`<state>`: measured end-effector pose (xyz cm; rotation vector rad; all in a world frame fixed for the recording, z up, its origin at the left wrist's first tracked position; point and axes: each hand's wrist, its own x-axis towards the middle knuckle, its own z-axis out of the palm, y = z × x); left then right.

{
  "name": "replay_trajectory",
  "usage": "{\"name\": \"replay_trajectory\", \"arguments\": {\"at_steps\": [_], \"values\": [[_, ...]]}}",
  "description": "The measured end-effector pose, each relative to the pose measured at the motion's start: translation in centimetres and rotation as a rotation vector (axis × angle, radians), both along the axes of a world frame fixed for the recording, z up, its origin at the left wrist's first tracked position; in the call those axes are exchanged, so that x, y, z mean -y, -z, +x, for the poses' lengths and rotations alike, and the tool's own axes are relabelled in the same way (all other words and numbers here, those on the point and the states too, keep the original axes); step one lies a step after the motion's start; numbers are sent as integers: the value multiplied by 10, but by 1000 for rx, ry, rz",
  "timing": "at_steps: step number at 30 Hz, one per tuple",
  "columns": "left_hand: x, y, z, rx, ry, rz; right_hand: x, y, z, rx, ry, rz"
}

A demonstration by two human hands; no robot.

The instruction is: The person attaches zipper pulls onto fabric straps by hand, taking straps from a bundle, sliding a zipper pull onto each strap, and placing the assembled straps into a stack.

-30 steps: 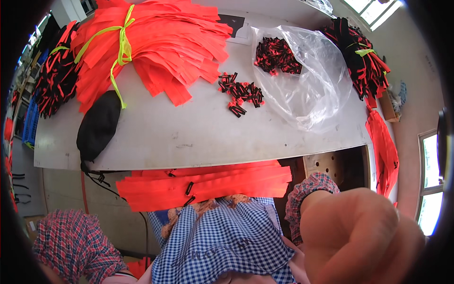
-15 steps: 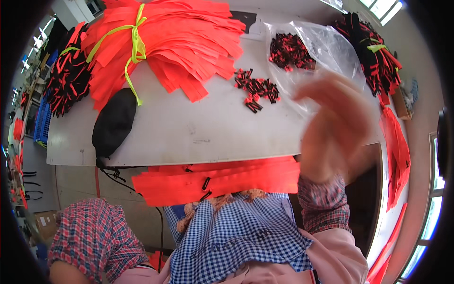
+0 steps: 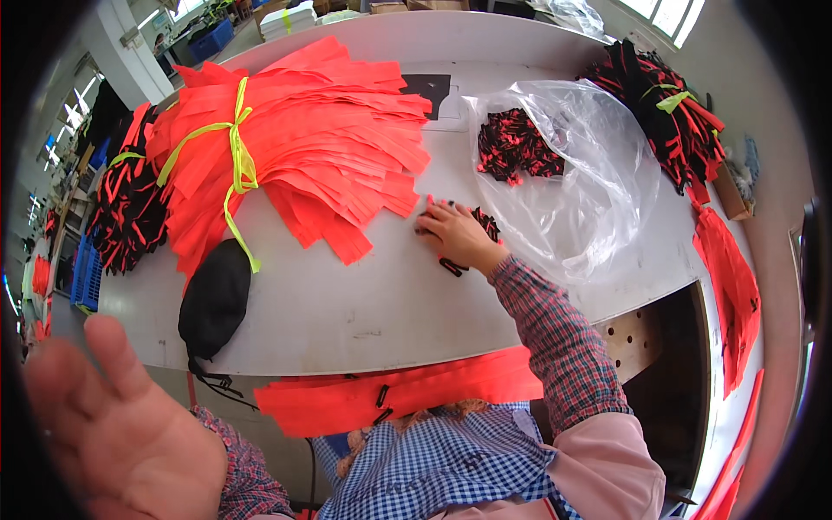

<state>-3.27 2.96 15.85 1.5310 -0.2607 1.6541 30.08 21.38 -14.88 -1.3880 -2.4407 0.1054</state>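
Observation:
My right hand lies palm down over a small heap of short black-and-red loop-like pieces on the white table. Its fingers reach out across the heap and hide part of it. Raised at the lower left, near the camera, my left hand shows its palm with the fingers apart and nothing in it. Red-orange fabric strips lie across my lap under the table edge, with two small black pieces on them.
A big bundle of red-orange strips tied with yellow ribbon covers the table's left. Beside it sits a black pouch. A clear plastic bag holds more small pieces. Black-and-red bundles stand at the far right and left.
My right hand has swung left from over the bag's near side down onto the small heap. My left hand has come up into view at the lower left. The view has tilted upward.

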Motion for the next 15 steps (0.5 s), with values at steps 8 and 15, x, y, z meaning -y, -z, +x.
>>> {"name": "replay_trajectory", "arguments": {"at_steps": [8,15], "values": [[-71,1,39,-83,-185,67,44,-7,5,-207,24,179],[-92,3,91,-216,-433,19,72,-29,3,-311,100,122]]}}
